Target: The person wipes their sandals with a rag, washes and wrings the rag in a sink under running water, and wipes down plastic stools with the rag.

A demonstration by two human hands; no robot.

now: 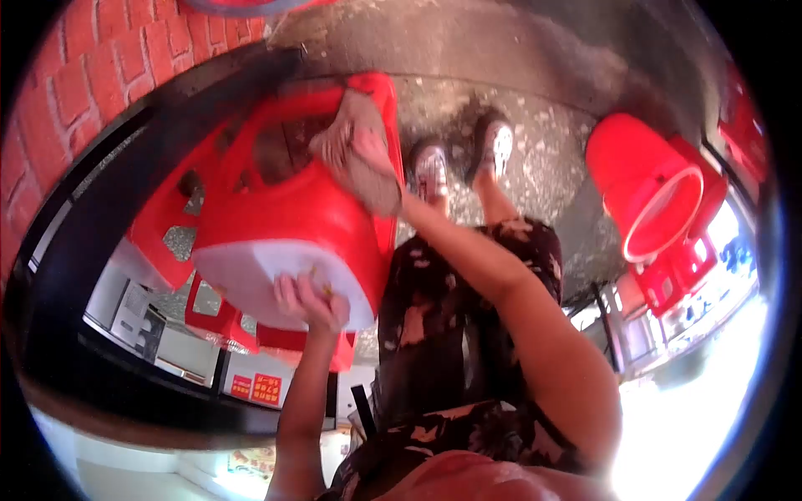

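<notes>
While my right hand (pixel 366 144) is clutching beige cloth (pixel 373 185) against red plastic chair (pixel 280 204) | left hand (pixel 307 301) is touching white panel (pixel 242 265), grip unclear

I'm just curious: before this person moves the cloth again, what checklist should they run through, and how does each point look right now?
1. Cloth in the right hand: ok.
2. Cloth against the red stool: ok, at its edge near the openings.
3. Left hand on the stool's pale panel: ok.
4. Stool's footing firm: cannot tell, its contact with the floor is hidden.
5. Red bucket out of the way: ok, it is across the floor, beyond the shoes.
6. Stool surface clean: cannot tell, too blurred.
</notes>
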